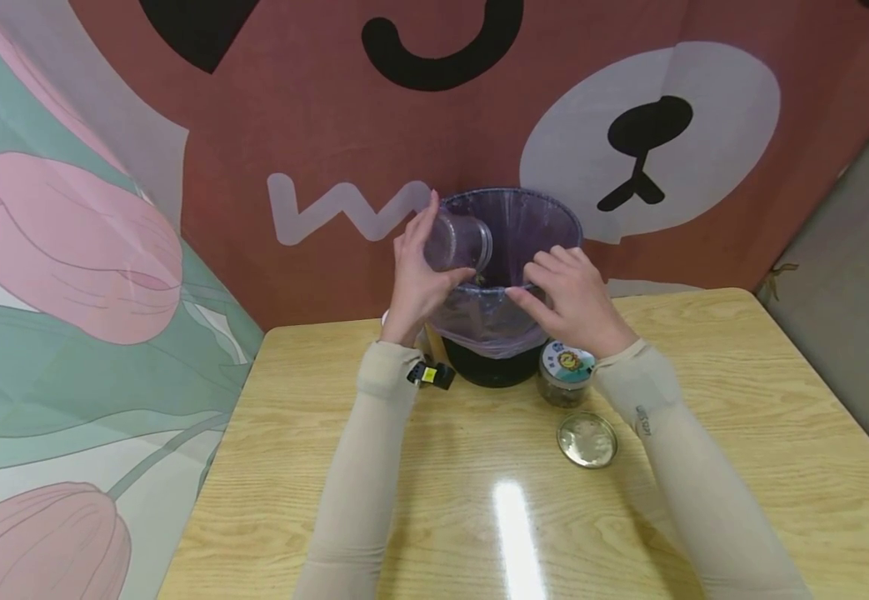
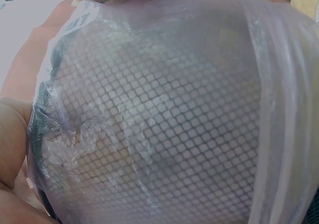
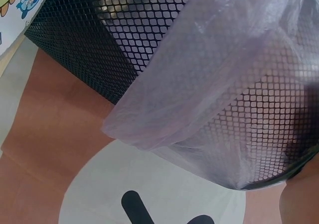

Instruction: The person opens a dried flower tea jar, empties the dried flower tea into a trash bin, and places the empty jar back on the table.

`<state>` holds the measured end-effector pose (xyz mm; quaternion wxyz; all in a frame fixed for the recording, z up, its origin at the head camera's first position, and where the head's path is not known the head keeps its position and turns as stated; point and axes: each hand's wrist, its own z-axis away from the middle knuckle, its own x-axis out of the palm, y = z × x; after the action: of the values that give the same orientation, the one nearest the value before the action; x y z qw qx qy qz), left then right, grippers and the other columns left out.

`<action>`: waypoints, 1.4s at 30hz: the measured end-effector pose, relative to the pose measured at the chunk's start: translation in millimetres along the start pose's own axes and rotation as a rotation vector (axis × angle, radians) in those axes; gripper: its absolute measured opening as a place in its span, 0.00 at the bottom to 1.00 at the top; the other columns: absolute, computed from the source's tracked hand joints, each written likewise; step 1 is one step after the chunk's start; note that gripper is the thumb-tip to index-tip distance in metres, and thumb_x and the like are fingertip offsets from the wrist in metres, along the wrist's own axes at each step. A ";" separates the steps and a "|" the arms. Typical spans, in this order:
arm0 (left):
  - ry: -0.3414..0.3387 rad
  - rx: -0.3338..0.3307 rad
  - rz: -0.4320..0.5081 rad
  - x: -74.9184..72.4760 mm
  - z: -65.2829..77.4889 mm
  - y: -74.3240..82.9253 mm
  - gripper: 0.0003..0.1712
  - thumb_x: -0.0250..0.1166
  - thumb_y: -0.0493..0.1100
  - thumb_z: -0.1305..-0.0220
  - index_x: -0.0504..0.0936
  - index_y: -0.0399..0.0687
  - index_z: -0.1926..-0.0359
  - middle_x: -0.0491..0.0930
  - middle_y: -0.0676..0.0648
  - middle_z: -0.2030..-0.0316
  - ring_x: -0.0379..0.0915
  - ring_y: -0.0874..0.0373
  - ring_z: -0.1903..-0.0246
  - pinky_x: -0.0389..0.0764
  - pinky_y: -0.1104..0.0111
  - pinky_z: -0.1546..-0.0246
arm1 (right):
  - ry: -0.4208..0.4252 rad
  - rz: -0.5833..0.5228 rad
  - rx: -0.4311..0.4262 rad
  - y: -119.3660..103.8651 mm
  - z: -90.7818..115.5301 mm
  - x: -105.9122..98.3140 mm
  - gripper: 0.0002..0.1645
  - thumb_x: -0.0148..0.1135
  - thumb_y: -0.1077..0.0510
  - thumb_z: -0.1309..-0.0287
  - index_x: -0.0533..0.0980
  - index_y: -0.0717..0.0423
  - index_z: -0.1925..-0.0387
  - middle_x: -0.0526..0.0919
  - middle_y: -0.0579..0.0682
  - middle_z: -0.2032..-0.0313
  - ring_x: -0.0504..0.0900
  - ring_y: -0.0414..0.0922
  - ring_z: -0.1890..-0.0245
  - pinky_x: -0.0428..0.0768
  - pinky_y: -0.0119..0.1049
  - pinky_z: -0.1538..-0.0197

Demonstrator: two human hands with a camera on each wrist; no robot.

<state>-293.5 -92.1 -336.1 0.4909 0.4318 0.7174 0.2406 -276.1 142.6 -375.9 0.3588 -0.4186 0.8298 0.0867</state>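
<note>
A mesh waste bin (image 1: 490, 367), lined with a translucent purple bag (image 1: 501, 321), stands at the table's far edge. My left hand (image 1: 422, 279) holds a clear jar (image 1: 458, 242) on its side over the bin, its mouth facing right into the opening. At the near right rim, my right hand (image 1: 569, 296) grips the bin's edge and bag, thumb on the outside. The wrist views show mostly the bag (image 2: 164, 109) over the mesh (image 3: 144, 30); the jar is hidden there. What lies deep in the bin cannot be made out.
A second jar (image 1: 565, 379) with a printed top stands beside the bin, under my right wrist. Nearer me a round gold lid (image 1: 587, 439) lies on the wooden table (image 1: 449, 508). Partly hidden behind my left wrist is a tan object (image 1: 435, 343). Printed cloth (image 1: 344, 100) hangs behind.
</note>
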 end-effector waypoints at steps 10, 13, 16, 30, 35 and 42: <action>0.014 0.025 0.015 -0.8 -1.6 -0.6 0.65 0.81 0.34 0.50 0.55 0.70 0.18 0.59 0.53 0.22 0.50 0.49 0.25 0.67 0.51 0.26 | -0.005 -0.001 0.006 2.0 -1.3 1.1 0.40 0.35 0.26 0.25 0.70 0.54 0.75 0.68 0.49 0.75 0.64 0.50 0.70 0.64 0.47 0.59; 0.016 0.036 0.025 -0.8 -2.5 -1.5 0.65 0.81 0.33 0.50 0.56 0.71 0.19 0.59 0.53 0.22 0.50 0.50 0.25 0.66 0.52 0.27 | -0.010 -0.003 0.010 2.5 -1.3 1.4 0.41 0.35 0.26 0.25 0.70 0.54 0.75 0.68 0.50 0.75 0.64 0.50 0.70 0.64 0.47 0.59; 0.018 0.051 0.033 -1.0 -2.7 -2.1 0.65 0.81 0.33 0.51 0.56 0.68 0.19 0.59 0.53 0.22 0.51 0.50 0.24 0.65 0.52 0.26 | -0.014 -0.004 0.014 2.5 -1.1 1.7 0.41 0.34 0.26 0.25 0.71 0.54 0.75 0.68 0.49 0.75 0.64 0.50 0.70 0.65 0.47 0.59; 0.017 0.026 0.048 -1.1 -0.3 -0.9 0.66 0.81 0.32 0.51 0.55 0.72 0.19 0.58 0.55 0.21 0.50 0.50 0.26 0.69 0.52 0.28 | -0.011 -0.005 0.011 1.7 -0.9 1.8 0.40 0.34 0.26 0.25 0.70 0.53 0.75 0.67 0.49 0.76 0.64 0.49 0.70 0.65 0.47 0.59; 0.025 0.000 0.076 0.0 -0.5 0.2 0.63 0.81 0.30 0.53 0.60 0.66 0.21 0.58 0.55 0.22 0.53 0.52 0.26 0.67 0.52 0.27 | -0.014 -0.005 0.009 1.5 -0.2 1.8 0.40 0.35 0.26 0.25 0.69 0.53 0.75 0.67 0.49 0.75 0.63 0.49 0.70 0.64 0.46 0.59; 0.032 0.046 0.089 1.3 -0.2 0.3 0.56 0.81 0.28 0.55 0.68 0.59 0.26 0.57 0.54 0.20 0.53 0.52 0.26 0.64 0.48 0.26 | -0.016 0.002 0.012 0.9 0.4 0.8 0.40 0.34 0.26 0.25 0.69 0.52 0.75 0.67 0.48 0.75 0.63 0.49 0.70 0.64 0.45 0.58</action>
<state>-293.8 -90.9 -336.4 0.4582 0.4704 0.7106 0.2526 -277.0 142.8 -376.9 0.3677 -0.4149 0.8279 0.0854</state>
